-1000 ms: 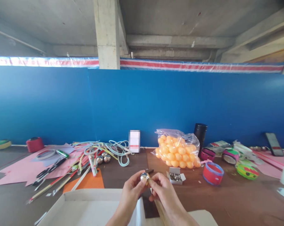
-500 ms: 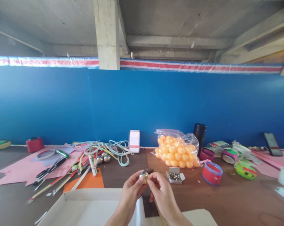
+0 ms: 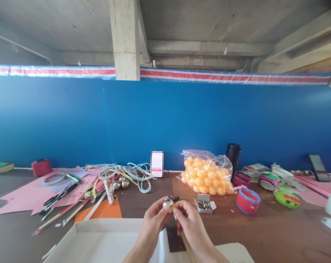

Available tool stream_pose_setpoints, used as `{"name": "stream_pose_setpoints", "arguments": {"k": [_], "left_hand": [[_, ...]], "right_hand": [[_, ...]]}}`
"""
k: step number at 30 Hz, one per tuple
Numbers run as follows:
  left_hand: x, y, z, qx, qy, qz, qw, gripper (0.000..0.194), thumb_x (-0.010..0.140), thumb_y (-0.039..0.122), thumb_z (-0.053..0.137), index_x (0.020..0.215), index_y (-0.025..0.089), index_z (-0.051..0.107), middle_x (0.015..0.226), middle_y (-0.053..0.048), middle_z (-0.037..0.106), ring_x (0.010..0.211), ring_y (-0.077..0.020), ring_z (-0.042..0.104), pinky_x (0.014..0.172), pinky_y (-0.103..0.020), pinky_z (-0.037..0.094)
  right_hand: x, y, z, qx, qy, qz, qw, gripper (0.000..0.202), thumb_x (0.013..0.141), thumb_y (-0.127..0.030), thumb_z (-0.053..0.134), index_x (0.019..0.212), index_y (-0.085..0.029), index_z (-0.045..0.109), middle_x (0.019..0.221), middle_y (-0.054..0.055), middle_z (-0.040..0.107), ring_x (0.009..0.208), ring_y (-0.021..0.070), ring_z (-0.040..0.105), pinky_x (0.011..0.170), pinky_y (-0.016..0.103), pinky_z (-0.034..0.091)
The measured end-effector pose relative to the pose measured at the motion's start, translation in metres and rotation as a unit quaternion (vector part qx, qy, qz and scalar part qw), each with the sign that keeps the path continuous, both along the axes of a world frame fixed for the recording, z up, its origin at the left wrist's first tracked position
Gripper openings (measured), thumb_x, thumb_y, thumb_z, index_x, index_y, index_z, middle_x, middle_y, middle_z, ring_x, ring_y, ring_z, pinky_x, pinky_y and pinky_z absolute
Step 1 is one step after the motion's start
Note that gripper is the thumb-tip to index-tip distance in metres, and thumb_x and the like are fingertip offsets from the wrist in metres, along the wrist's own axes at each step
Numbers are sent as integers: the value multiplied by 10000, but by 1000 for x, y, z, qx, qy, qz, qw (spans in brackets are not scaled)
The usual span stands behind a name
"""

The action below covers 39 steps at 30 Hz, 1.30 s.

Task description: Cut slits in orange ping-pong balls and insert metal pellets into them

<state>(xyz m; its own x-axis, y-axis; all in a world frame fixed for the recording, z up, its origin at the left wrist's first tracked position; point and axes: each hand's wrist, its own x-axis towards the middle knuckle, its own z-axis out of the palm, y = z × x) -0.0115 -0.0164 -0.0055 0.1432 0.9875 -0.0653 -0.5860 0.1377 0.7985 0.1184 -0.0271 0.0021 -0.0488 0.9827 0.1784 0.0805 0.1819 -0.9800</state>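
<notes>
A small shiny silver ball (image 3: pixel 168 205) with yellowish and bluish patches on it is held up near the middle of the table's front. My left hand (image 3: pixel 155 218) grips it between thumb and fingers. My right hand (image 3: pixel 189 220) is closed in a pinch against the ball's right side; whatever those fingertips hold is too small to make out. A dark pointed thing (image 3: pixel 174 198) shows just behind the ball, partly hidden by the hands. Below my left forearm lies a white shallow box (image 3: pixel 105 223). Just right of my right hand stands a small box of metal bits (image 3: pixel 205 205).
A clear bag of orange balls (image 3: pixel 206 177) stands behind the hands. Left are silver balls (image 3: pixel 121 183), tangled cords (image 3: pixel 138 175), scissors (image 3: pixel 58 195) and pink paper (image 3: pixel 23 197). Right are a red-blue tape roll (image 3: pixel 248 201), a green roll (image 3: pixel 287 198) and a black cylinder (image 3: pixel 233 159).
Both hands stay on the ball in nearly the same pose. The right fingers have shifted very slightly at its side, and the whole view has moved a touch.
</notes>
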Motion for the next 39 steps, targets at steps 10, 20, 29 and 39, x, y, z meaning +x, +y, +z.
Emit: {"name": "stream_pose_setpoints", "arguments": {"k": [10,20,29,39], "left_hand": [[2,5,-6,18,12,21,1000,438,593,324,744,967,113,658,947,-141,697,854,-233,652,855,-369,468],[0,1,-2,24,16,9,1000,420,606,314,737,965,110,664,952,-135,696,878,-236,645,863,-373,464],[4,4,-5,6,23,20,1000,458,571,332,756,960,108,666,962,-143,691,882,-247,644,840,-373,477],[7,7,-12,-31,15,36,999,482,550,329,773,960,104,654,994,-160,679,829,-232,659,809,-350,497]], "right_hand": [[2,3,-3,-24,12,8,1000,245,777,-401,581,716,-166,546,446,-75,435,374,69,395,352,165,330],[4,7,-10,-96,103,21,990,281,748,-436,608,703,-170,532,463,-81,425,386,56,388,377,162,336],[5,7,-8,-106,134,29,985,267,730,-395,640,663,-163,526,468,-82,433,383,57,422,398,175,354],[5,7,-11,-106,152,33,982,257,735,-393,631,675,-161,537,502,-73,451,409,70,476,433,193,388]]}}
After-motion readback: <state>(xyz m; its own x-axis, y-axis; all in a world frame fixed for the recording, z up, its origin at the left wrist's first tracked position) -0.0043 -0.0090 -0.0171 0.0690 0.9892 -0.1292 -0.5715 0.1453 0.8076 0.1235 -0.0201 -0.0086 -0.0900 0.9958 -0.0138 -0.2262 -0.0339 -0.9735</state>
